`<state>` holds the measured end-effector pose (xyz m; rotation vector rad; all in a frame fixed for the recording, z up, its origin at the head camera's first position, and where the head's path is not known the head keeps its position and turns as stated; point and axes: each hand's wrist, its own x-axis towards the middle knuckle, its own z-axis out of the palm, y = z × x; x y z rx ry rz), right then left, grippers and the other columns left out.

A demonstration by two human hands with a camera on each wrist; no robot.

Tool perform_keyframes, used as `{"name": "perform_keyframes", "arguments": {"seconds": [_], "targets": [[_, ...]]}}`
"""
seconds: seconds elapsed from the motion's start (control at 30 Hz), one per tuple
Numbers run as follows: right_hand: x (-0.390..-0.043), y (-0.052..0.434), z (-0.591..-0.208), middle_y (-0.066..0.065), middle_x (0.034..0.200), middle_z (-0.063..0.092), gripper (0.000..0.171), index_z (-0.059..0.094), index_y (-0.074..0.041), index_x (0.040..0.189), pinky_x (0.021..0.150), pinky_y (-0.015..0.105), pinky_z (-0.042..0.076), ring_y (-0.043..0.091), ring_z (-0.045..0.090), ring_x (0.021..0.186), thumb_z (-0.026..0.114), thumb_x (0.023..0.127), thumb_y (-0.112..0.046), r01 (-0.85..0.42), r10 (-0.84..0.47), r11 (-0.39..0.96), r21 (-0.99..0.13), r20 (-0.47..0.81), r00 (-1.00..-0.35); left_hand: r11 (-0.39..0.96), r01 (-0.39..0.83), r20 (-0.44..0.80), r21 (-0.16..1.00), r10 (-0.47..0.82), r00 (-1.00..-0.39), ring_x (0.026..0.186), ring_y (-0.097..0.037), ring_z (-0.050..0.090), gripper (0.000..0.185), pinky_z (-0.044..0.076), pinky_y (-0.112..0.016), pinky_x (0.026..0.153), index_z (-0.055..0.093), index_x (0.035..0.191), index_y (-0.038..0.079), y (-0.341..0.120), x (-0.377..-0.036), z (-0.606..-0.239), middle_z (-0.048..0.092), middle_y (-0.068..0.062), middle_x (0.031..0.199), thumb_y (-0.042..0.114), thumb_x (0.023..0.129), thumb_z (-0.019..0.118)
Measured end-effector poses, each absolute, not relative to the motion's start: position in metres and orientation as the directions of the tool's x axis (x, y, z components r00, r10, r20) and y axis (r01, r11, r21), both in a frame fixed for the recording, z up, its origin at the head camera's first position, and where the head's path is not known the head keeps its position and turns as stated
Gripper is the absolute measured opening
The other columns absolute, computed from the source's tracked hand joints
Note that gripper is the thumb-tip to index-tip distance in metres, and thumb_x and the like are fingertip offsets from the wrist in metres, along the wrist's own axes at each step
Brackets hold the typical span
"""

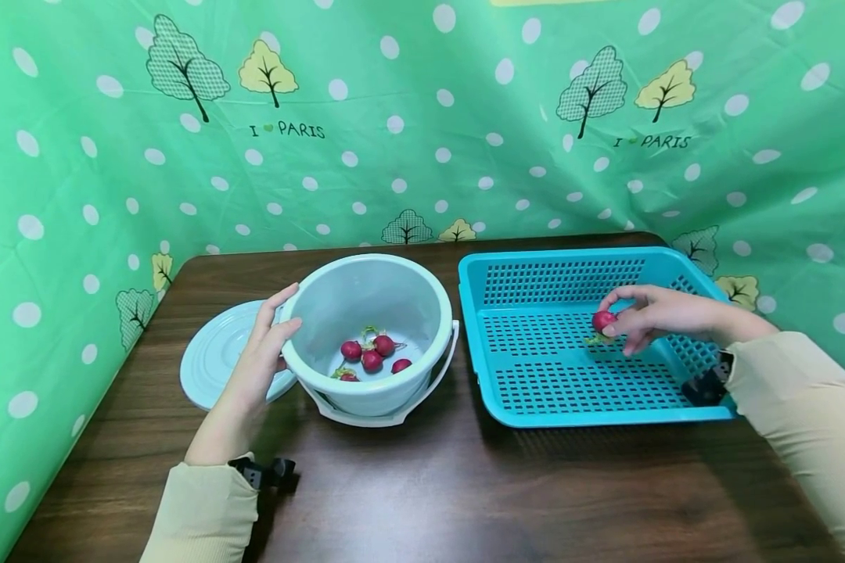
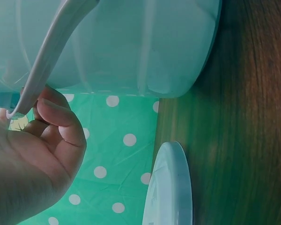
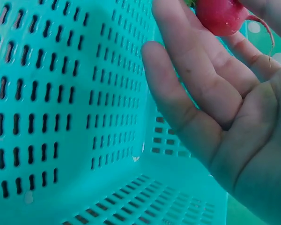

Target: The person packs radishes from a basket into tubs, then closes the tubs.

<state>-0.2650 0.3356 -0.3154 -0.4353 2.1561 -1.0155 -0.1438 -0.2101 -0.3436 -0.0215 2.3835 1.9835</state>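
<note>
My left hand [image 1: 255, 363] grips the rim of the pale blue bucket [image 1: 366, 400] on its left side, thumb over the edge; in the left wrist view its curled fingers lie beside the bucket's handle [image 2: 47, 51]. Inside the bucket, several red radishes [image 1: 372, 360] rest on the bottom, some with short green stems. Over the blue perforated basket [image 1: 528, 379], my right hand [image 1: 658, 313] pinches one red radish [image 1: 603, 320] between thumb and fingers. The right wrist view shows this radish [image 3: 220, 16] with its thin root, while the other fingers [image 3: 192, 70] reach past it.
A round pale blue lid [image 1: 211, 356] lies on the dark wooden table [image 1: 422, 493] left of the bucket, partly behind my left hand. The basket stands right of the bucket with a narrow gap between. A green dotted curtain [image 1: 366, 70] hangs along the back and left.
</note>
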Motion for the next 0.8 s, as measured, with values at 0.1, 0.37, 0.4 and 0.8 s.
{"name": "perform_keyframes", "arguments": {"seconds": [0.1, 0.37, 0.4, 0.8], "targets": [[-0.264, 0.333, -0.312, 0.014, 0.104, 0.074, 0.037, 0.040, 0.002, 0.128, 0.078, 0.045, 0.058, 0.035, 0.071, 0.083, 0.056, 0.099, -0.014, -0.015, -0.569, 0.617, -0.787, -0.433, -0.699, 0.183, -0.032, -0.036, 0.983, 0.017, -0.999, 0.133, -0.030, 0.039, 0.055, 0.040, -0.040, 0.095, 0.020, 0.156, 0.035, -0.210, -0.144, -0.344, 0.017, -0.003, 0.161, 0.040, 0.104, 0.038], [-0.263, 0.324, -0.309, 0.017, 0.109, 0.073, 0.028, 0.043, -0.001, 0.122, 0.082, 0.046, 0.058, 0.040, 0.070, 0.087, 0.055, 0.101, -0.014, -0.039, -0.574, 0.590, -0.807, -0.385, -0.723, 0.174, -0.030, -0.032, 0.984, 0.011, -0.999, 0.134, -0.029, 0.038, 0.055, 0.040, -0.040, 0.094, 0.021, 0.156, 0.034, -0.210, -0.144, -0.344, 0.018, -0.003, 0.160, 0.038, 0.104, 0.038], [-0.263, 0.323, -0.308, 0.018, 0.109, 0.073, 0.027, 0.043, -0.001, 0.122, 0.082, 0.046, 0.058, 0.041, 0.070, 0.087, 0.055, 0.101, -0.014, -0.041, -0.577, 0.584, -0.811, -0.379, -0.724, 0.173, -0.030, -0.032, 0.984, 0.011, -0.999, 0.133, -0.029, 0.038, 0.055, 0.040, -0.040, 0.094, 0.021, 0.156, 0.034, -0.210, -0.144, -0.344, 0.018, -0.003, 0.160, 0.038, 0.104, 0.038], [-0.262, 0.305, -0.303, 0.016, 0.107, 0.073, 0.021, 0.045, -0.003, 0.119, 0.081, 0.043, 0.058, 0.042, 0.070, 0.086, 0.053, 0.102, -0.014, -0.083, -0.626, 0.529, -0.845, -0.322, -0.710, 0.179, -0.036, -0.039, 0.983, 0.010, -0.999, 0.133, -0.028, 0.039, 0.054, 0.039, -0.040, 0.095, 0.022, 0.156, 0.035, -0.210, -0.145, -0.345, 0.018, -0.002, 0.161, 0.039, 0.104, 0.038]]}}
